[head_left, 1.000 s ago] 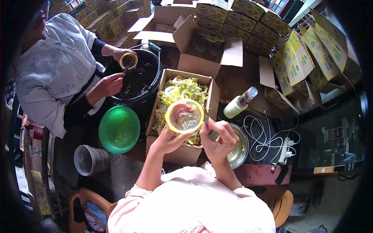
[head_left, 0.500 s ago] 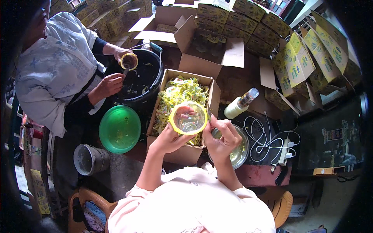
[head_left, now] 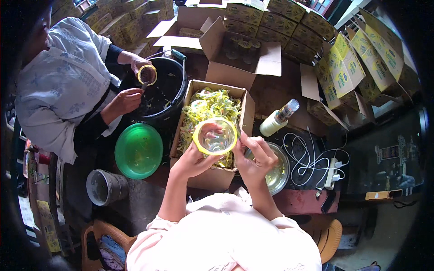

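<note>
My left hand [head_left: 195, 159] is wrapped round a clear plastic cup [head_left: 217, 143] with a yellow rim, its open mouth facing up at me. My right hand [head_left: 257, 158] is closed at the cup's right edge, pinching what looks like a thin dark blade [head_left: 238, 129], mostly hidden by the fingers. Under both hands stands a cardboard box [head_left: 212, 178] heaped with yellow-green plastic trimmings [head_left: 210, 106]. Beside my right hand a clear round bowl [head_left: 281, 169] is partly covered by it.
At left a co-worker holds a similar cup [head_left: 147, 75] and a knife [head_left: 144, 86] over a black bucket [head_left: 174, 106]. A green basin [head_left: 139, 151], grey pail [head_left: 106, 187], pale bottle [head_left: 273, 123], white cable [head_left: 303, 169] and power strip [head_left: 332, 174] stand around; cartons [head_left: 341, 72] lie beyond.
My hands and the cup have shifted slightly left, with the right fingers still at the rim. The whole view has moved a little. The co-worker's hands stay at their cup.
</note>
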A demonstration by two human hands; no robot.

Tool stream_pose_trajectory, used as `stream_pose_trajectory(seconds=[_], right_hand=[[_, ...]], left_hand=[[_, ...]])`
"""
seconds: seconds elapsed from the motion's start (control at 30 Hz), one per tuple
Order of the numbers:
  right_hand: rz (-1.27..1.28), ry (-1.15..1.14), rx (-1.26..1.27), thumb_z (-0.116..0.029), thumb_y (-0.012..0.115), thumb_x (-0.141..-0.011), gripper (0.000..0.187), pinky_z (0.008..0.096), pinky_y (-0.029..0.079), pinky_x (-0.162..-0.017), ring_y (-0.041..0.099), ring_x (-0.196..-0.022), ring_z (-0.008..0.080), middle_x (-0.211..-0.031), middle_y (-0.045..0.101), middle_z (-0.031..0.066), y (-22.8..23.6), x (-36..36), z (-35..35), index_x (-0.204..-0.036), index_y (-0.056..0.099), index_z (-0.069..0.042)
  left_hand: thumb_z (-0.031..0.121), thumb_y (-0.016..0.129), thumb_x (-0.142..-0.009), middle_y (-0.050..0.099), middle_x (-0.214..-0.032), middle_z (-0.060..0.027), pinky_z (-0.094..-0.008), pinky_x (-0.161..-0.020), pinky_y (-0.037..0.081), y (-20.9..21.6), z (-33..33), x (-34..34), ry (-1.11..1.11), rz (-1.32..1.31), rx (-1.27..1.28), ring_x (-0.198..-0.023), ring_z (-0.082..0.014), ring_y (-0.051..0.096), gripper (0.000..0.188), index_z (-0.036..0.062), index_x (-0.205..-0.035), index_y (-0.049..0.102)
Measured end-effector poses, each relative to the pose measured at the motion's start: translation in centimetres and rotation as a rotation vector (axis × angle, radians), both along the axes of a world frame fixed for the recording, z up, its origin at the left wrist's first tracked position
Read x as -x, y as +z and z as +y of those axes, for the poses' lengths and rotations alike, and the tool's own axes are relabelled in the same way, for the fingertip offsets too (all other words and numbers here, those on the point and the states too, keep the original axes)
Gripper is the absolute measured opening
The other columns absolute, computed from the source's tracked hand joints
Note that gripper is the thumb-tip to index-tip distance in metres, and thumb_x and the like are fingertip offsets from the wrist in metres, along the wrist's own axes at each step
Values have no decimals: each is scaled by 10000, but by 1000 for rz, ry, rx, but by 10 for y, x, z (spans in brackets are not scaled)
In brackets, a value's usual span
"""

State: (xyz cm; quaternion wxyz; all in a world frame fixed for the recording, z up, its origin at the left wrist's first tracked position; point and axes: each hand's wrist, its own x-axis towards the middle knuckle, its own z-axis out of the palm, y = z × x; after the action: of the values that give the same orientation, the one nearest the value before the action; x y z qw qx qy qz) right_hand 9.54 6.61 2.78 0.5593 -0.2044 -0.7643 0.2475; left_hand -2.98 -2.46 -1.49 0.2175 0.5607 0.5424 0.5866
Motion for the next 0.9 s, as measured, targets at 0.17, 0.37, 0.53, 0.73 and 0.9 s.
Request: stream_pose_trajectory(seconds=[0.17,0.37,0.53,0.73,0.9], right_hand=[[-13,-18,7,56,689,-605,244,250,452,-489,565,-533,146,-614,562,56,-4,0,-7,-826,659,-42],[-18,-30,-16,56,678,-610,260,250,456,-502,574,-550,154,-625,569,63,0,1,-2,-848,658,-47],[23,90,96,60,674,-622,276,234,469,-538,598,-586,134,-667,604,75,0,-1,3,-880,657,-37],[29,67,95,51,672,-648,221,223,472,-539,601,-580,131,-648,603,83,3,-4,-4,-857,654,-18],[47,80,108,52,671,-649,210,226,473,-528,599,-578,127,-646,602,82,6,-9,-9,-848,651,-10]], left_hand=[[48,661,-716,409,-1207,-113,-341,-947,328,3,-1,4,64,58,19,-1118,-245,414,532,38,-1188,416],[60,660,-724,432,-1183,-115,-335,-947,324,4,-2,3,66,146,19,-1114,-245,422,521,24,-1182,415],[65,679,-707,440,-1163,-101,-325,-938,336,4,-2,-2,-26,-144,2,-1101,-215,433,571,12,-1195,389],[44,711,-681,450,-1124,-69,-305,-915,362,7,6,-10,-32,-312,-103,-1067,-160,452,672,46,-1231,324],[41,709,-680,453,-1117,-64,-300,-913,360,9,3,-13,-46,-336,-134,-1057,-160,455,640,45,-1208,347]])
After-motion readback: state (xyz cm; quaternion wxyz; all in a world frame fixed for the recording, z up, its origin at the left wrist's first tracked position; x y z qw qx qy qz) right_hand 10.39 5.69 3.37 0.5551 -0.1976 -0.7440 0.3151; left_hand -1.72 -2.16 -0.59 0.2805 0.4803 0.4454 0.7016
